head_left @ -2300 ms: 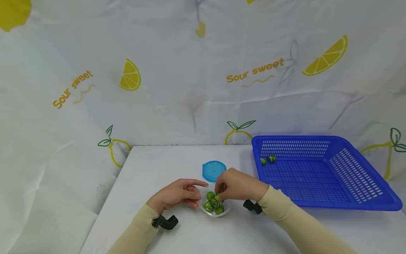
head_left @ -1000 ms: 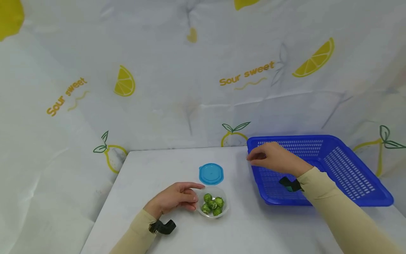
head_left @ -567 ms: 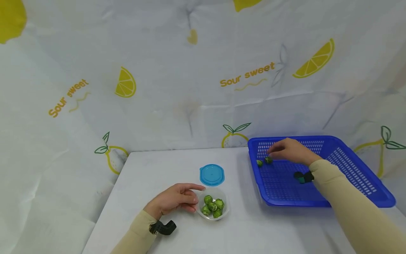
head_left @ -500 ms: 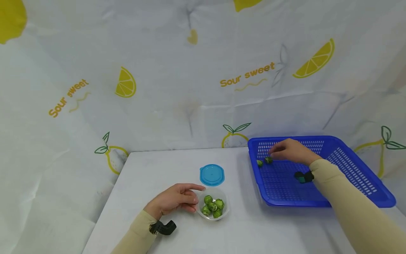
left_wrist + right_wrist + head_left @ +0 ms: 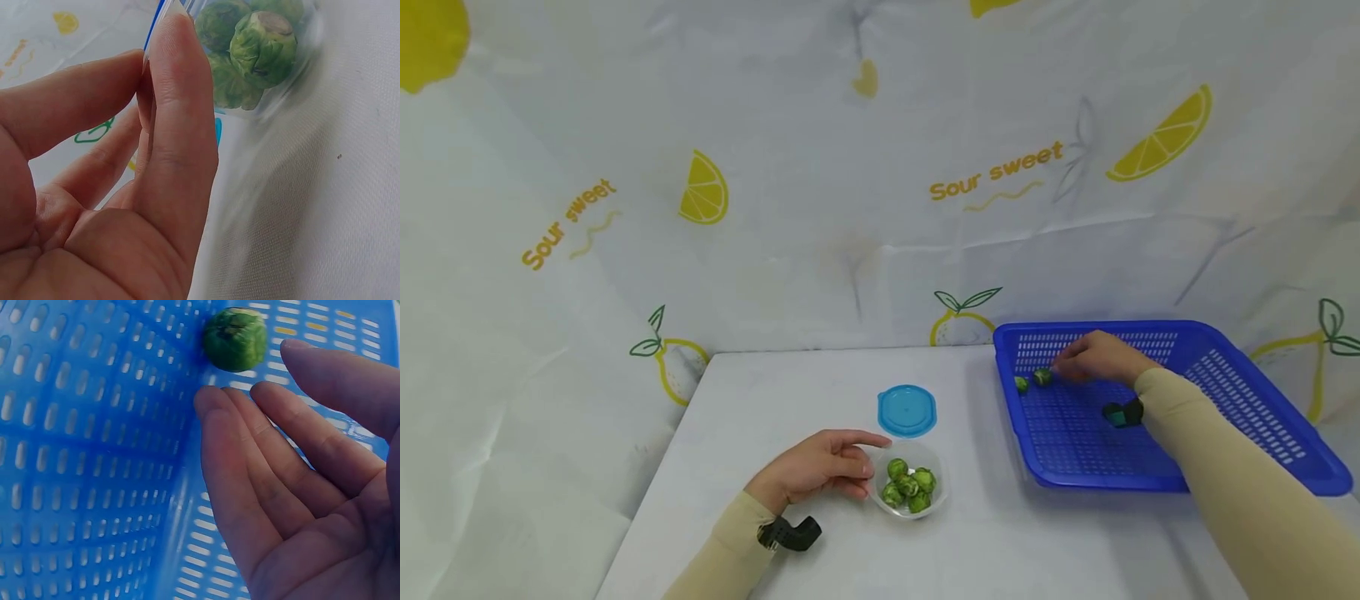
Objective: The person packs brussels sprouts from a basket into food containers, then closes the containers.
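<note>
My left hand [image 5: 822,468] rests its fingertips against the left side of a small clear plastic container [image 5: 942,493]. Its fingers are loosely bent. Several Brussels sprouts [image 5: 918,502] lie inside the container, seen close up in the left wrist view as green Brussels sprouts [image 5: 264,50]. Over the back left of the blue basket [image 5: 1120,482] is my right hand [image 5: 1099,358]. In the right wrist view the thumb stands apart from the fingers, with nothing between them. A Brussels sprout [image 5: 235,340] sits just beyond the fingertips; a second Brussels sprout [image 5: 1022,384] lies by the basket's left wall.
A light blue lid [image 5: 907,410] lies flat on the white tabletop [image 5: 790,392], behind the container. The perforated basket takes up the right side of the table. Behind everything hangs a white backdrop [image 5: 805,208] with lemon prints.
My right hand has moved from the container rightward into the basket, stopping beside the Brussels sprouts, and its fingertips have shifted slightly lower. The left hand stays at the container.
</note>
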`<state>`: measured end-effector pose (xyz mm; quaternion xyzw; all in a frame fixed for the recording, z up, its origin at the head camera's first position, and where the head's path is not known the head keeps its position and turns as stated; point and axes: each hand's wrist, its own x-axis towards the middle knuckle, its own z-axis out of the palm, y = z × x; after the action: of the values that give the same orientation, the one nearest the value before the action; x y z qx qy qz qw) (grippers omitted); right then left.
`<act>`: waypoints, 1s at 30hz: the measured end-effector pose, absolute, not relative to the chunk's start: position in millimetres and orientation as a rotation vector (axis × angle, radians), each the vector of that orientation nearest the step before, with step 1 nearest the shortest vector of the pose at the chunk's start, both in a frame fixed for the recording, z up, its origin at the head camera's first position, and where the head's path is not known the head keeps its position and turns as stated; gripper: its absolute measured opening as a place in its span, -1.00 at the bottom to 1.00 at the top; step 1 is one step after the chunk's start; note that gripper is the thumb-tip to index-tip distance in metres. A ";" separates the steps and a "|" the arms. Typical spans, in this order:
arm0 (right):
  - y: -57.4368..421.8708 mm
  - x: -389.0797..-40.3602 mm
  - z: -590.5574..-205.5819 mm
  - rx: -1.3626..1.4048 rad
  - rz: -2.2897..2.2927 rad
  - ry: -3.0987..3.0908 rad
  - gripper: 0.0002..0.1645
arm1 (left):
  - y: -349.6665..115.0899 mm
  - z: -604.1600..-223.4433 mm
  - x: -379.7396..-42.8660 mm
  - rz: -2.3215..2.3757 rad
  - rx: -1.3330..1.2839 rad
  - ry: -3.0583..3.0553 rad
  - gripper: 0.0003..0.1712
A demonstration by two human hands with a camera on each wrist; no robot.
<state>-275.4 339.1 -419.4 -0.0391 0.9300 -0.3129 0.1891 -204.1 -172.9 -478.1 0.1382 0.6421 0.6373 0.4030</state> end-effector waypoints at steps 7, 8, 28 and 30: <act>337.7 -276.8 -428.2 -0.081 -0.951 2.558 -0.49 | -172.0 -478.4 -205.1 1.610 0.346 1.618 -0.38; 337.0 -277.2 -429.7 -0.077 -0.966 2.552 -0.51 | -172.0 -478.9 -205.0 1.609 0.345 1.619 -0.38; 316.4 -276.1 -433.5 0.106 -1.043 2.645 -0.56 | -171.5 -477.2 -203.4 1.626 0.341 1.618 -0.38; 316.2 -276.4 -434.3 0.105 -1.039 2.646 -0.55 | -171.8 -477.2 -203.1 1.625 0.343 1.621 -0.38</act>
<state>-276.4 316.2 -434.3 0.0364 0.9199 -0.3614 0.1479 -203.1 -171.8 -477.2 0.1357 0.6405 0.6419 0.3991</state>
